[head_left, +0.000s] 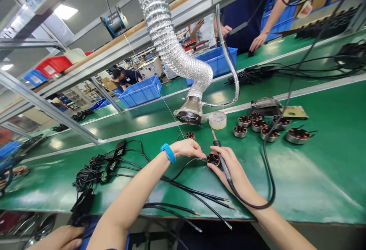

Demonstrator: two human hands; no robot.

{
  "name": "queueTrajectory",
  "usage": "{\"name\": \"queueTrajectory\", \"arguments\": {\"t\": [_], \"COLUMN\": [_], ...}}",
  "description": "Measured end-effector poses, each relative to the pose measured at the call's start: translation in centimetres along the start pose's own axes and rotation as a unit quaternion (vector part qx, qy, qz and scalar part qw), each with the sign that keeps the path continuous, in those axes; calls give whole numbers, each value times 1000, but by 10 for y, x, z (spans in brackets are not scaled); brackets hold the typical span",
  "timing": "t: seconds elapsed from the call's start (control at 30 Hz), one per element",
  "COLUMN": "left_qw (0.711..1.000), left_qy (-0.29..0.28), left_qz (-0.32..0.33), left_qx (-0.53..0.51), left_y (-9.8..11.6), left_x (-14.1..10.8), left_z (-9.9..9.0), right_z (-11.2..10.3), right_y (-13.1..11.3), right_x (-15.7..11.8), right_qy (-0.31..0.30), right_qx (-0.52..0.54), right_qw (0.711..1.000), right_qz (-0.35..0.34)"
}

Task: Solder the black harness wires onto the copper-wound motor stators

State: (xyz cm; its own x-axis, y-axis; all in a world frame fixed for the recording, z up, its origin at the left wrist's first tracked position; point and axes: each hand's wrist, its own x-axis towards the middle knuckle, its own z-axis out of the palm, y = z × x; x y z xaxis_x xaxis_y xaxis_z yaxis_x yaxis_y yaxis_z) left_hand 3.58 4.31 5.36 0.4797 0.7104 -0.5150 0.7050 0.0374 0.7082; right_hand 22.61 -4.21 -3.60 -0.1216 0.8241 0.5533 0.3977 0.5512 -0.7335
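My left hand (188, 149), with a blue band on its wrist, is closed in a pinch on the thin wire ends of a black cable (183, 169), right at the edge of a small motor stator (213, 160) with copper windings. My right hand (236, 170) has a soldering iron (224, 162) lying across its fingers, tip pointing up and away. Its thumb and a fingertip also reach the stator's near and right sides. Whether the wires touch the stator is too small to tell. Another stator (190, 135) sits just beyond my left hand.
Several stators (259, 125) stand at the right, near a roll of solder-like wire (217, 120). A fume hose (194, 108) hangs ahead. Black cables (197, 193) with bare ends cross the green bench (320, 173). The iron's cord loops rightward. A co-worker's hand (61, 237) shows lower left.
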Motion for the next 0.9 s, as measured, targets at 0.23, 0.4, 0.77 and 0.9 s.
{"name": "queueTrajectory", "arguments": {"t": [0.23, 0.4, 0.77, 0.9], "left_qw": [994, 997, 996, 1000], "left_qy": [-80, -71, -68, -28], "left_qz": [-4, 4, -10, 9], "left_qx": [-70, -30, -65, 0], "left_y": [1, 2, -2, 5], "left_x": [-1, -1, -4, -4], "left_z": [-2, -4, -3, -2], "right_z": [1, 2, 3, 1], "right_y": [0, 1, 2, 0], "right_x": [3, 3, 4, 4], "right_qy": [1, 5, 1, 0], "right_qx": [-15, -18, -22, -25], "right_qw": [1000, 1000, 1000, 1000], "right_qz": [-4, -3, -1, -5]}}
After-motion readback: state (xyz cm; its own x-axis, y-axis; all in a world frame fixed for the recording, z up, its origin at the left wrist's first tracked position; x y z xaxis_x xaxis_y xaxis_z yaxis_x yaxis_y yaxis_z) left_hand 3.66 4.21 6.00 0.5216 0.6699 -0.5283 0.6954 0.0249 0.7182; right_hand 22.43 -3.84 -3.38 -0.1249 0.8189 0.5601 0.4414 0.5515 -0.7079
